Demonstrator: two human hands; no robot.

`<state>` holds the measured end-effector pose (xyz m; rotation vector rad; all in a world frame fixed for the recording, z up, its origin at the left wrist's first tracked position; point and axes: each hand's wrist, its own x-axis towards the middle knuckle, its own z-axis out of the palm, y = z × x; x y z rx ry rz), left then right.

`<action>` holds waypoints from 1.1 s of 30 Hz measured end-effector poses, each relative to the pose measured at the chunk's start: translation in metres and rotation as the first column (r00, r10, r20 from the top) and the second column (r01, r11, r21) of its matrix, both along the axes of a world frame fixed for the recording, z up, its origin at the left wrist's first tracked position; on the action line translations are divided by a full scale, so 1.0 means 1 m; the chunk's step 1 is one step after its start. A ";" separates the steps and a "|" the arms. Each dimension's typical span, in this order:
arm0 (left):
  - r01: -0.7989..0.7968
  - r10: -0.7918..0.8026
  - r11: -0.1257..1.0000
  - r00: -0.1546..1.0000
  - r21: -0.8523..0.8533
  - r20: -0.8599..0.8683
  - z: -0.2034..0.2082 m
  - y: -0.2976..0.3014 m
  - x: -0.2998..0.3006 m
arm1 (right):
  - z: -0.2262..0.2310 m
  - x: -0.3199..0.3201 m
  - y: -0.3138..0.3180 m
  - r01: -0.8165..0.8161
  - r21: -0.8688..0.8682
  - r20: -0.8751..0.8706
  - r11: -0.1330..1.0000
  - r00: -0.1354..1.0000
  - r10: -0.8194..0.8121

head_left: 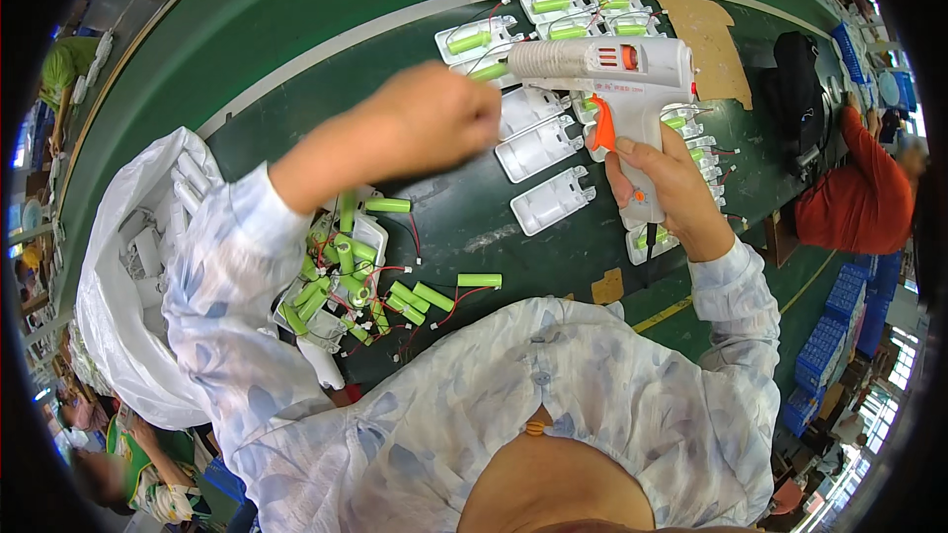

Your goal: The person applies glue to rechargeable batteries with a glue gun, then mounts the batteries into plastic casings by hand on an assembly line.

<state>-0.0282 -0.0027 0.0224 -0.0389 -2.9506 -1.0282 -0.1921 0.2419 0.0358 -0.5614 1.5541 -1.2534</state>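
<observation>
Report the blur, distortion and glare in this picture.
Head view: the left hand is smeared by motion blur, while the white glue gun in the right hand looks fairly crisp; head view: fisheye distortion bows the edges of the green table, and the corners fall to black; head view: windows near the right rim look washed out.

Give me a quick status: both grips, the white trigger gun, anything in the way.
Right grip closed on white trigger gun. Left grip raised over table, motion-blurred, contents unclear. Gun partly hides white casings behind it.
</observation>
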 end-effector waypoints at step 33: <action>-0.151 0.140 0.958 0.988 -0.246 -0.059 -0.029 -0.025 0.054 | 0.000 0.004 0.046 -0.093 0.018 -0.010 0.996 0.996 0.093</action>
